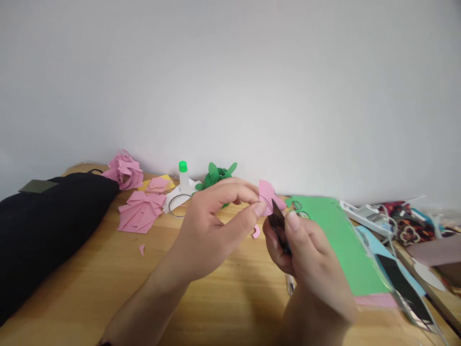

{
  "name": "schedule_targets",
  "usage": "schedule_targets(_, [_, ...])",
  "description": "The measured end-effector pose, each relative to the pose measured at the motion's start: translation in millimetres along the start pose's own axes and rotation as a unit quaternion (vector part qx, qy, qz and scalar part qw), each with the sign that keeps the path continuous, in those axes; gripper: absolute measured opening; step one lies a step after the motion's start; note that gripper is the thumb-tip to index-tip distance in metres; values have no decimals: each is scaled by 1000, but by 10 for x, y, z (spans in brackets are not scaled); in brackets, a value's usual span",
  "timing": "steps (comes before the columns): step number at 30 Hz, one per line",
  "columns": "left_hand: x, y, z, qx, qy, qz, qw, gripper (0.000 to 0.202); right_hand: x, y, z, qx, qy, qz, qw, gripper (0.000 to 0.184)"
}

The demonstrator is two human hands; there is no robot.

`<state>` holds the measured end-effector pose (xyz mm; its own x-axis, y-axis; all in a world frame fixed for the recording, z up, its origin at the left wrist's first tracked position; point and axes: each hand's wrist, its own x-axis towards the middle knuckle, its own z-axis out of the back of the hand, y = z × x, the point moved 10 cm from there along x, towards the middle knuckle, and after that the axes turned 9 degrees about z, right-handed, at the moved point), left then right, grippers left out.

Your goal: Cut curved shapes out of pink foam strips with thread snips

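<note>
Between its thumb and fingertips my left hand (pixel 221 228) pinches a small piece of pink paper (pixel 267 192) with a curved edge, held above the table. My right hand (pixel 309 250) is closed around small dark scissors (pixel 276 218), whose tips point up and meet the paper's lower right edge. Most of the scissors' handles are hidden in that hand. A curled pink paper scrap (pixel 255 232) lies on the table just behind and between the hands.
Left behind are pink paper pieces (pixel 140 214), a pink paper flower (pixel 124 169), a glue stick (pixel 183 175) and green paper strips (pixel 216 175). A black bag (pixel 54 226) covers the left side. Green sheets (pixel 345 250), a phone (pixel 405 288) and a power strip (pixel 367 218) lie right.
</note>
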<state>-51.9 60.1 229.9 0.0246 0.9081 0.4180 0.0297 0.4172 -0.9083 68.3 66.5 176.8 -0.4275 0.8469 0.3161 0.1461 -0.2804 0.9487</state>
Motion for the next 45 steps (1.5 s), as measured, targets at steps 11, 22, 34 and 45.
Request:
schedule_targets(11, [-14, 15, -6, 2, 5, 6, 1000, 24, 19, 47, -19, -11, 9, -1, 1000, 48])
schedule_targets(22, [-23, 28, -10, -10, 15, 5, 1000, 21, 25, 96, -21, -40, 19, 6, 999, 49])
schedule_targets(34, [1, 7, -17, -21, 26, 9, 999, 22, 41, 98, -22, -47, 30, -4, 998, 50])
schedule_targets(45, [8, -18, -17, -11, 21, -5, 1000, 21, 31, 86, -46, -39, 39, -11, 998, 51])
